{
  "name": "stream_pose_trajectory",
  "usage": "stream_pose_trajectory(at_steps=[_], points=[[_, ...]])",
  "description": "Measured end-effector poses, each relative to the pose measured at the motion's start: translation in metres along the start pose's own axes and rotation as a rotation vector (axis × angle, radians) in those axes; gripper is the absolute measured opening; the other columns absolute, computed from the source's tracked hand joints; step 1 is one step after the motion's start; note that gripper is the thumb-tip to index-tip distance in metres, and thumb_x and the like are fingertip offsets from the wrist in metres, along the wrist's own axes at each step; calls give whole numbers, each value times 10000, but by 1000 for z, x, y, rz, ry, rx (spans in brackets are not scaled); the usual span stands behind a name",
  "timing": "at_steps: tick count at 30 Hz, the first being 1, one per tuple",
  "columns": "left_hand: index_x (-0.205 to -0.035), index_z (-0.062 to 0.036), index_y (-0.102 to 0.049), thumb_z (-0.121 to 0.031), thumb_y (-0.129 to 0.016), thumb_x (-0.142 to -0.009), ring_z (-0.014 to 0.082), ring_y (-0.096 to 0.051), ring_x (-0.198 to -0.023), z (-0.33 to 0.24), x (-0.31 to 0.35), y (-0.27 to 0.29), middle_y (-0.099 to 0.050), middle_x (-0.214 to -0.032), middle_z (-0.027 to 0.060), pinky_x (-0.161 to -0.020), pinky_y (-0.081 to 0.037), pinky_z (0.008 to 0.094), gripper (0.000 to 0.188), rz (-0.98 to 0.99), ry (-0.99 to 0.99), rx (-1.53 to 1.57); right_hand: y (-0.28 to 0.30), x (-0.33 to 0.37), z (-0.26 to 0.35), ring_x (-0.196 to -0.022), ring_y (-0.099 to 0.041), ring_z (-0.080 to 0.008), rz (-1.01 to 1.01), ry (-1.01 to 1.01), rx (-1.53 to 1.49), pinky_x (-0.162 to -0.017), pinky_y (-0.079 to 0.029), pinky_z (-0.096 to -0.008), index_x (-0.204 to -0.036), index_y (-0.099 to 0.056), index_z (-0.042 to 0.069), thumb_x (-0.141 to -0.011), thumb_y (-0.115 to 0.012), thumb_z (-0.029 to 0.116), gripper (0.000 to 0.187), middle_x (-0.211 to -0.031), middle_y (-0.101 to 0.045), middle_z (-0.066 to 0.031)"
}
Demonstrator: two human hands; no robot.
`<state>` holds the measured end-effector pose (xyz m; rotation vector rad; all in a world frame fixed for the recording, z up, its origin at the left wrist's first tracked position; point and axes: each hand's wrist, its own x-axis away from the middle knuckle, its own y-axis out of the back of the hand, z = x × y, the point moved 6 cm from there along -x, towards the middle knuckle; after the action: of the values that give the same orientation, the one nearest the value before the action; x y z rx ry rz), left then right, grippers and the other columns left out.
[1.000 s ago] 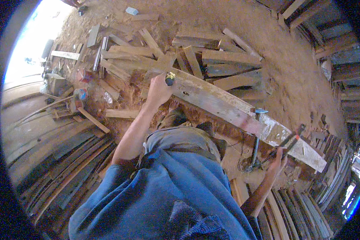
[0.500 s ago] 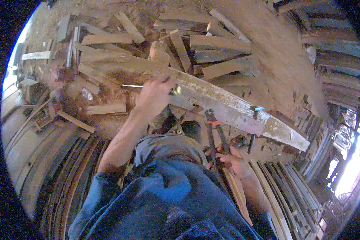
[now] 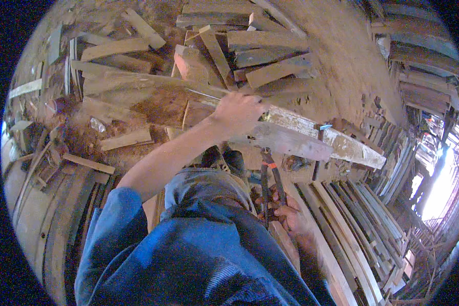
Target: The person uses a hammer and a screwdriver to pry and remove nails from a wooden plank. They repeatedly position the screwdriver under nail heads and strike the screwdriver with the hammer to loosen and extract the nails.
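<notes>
My left hand (image 3: 240, 109) is closed over the painted, weathered board (image 3: 290, 130) that slants across the middle. A thin, pale rod-like thing (image 3: 201, 95) sticks out to its left, and a small yellowish bit (image 3: 264, 117) shows at its right side; what kind of thing it grips cannot be made out. Lower right, my right hand (image 3: 286, 213) holds long-handled pincers (image 3: 273, 178) with dark handles and orange bands, the jaws pointing up near the board's lower edge. A dark bar with a bluish top (image 3: 324, 127) stands against the board.
Loose offcuts (image 3: 268, 71) lie heaped on the dusty ground beyond the board. Long planks (image 3: 341, 229) are stacked at the lower right, with more planks (image 3: 69, 219) at the lower left. Timber stacks (image 3: 423, 61) rise at the upper right. A reddish-ended block (image 3: 191, 64) stands behind the board.
My left hand has moved right along the board, carrying the thin pale thing with it. My right hand still holds the pincers. The whole view has shifted slightly.
</notes>
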<state>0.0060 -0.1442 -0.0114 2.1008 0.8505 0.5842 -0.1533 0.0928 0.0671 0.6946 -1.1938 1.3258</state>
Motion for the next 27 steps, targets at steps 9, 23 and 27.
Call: stream_pose_trajectory(at_steps=[9, 23, 27], points=[[-1090, -94, -623, -174, -707, -771, 336, -654, -937, 61, 71, 47, -620, -1009, 109, -794, -534, 442, 339, -329, 328, 114, -47, -5, 36, -916, -666, -396, 82, -167, -104, -794, -551, -485, -1289, -461, 58, -768, -506, 48, 523, -1268, -553, -271], [-1308, -147, -531, -223, -841, -641, 341, -650, -982, 65, 113, 23, -499, -1302, 102, -806, -548, 446, 739, 39, 413, 136, -62, -24, 85, -1005, -641, -438, 82, -412, -147, -832, -537, -504, -1288, -487, 80, -755, -491, 10, 538, -1304, -538, -259], [-1311, -143, -529, -212, -832, -652, 347, -649, -980, 69, 115, 19, -504, -1306, 112, -802, -547, 449, 728, 49, 398, 96, -70, -33, 114, -1109, -590, -447, 89, -518, -106, -859, -534, -520, -1321, -458, 99, -758, -485, 6, 572, -1354, -493, -264]])
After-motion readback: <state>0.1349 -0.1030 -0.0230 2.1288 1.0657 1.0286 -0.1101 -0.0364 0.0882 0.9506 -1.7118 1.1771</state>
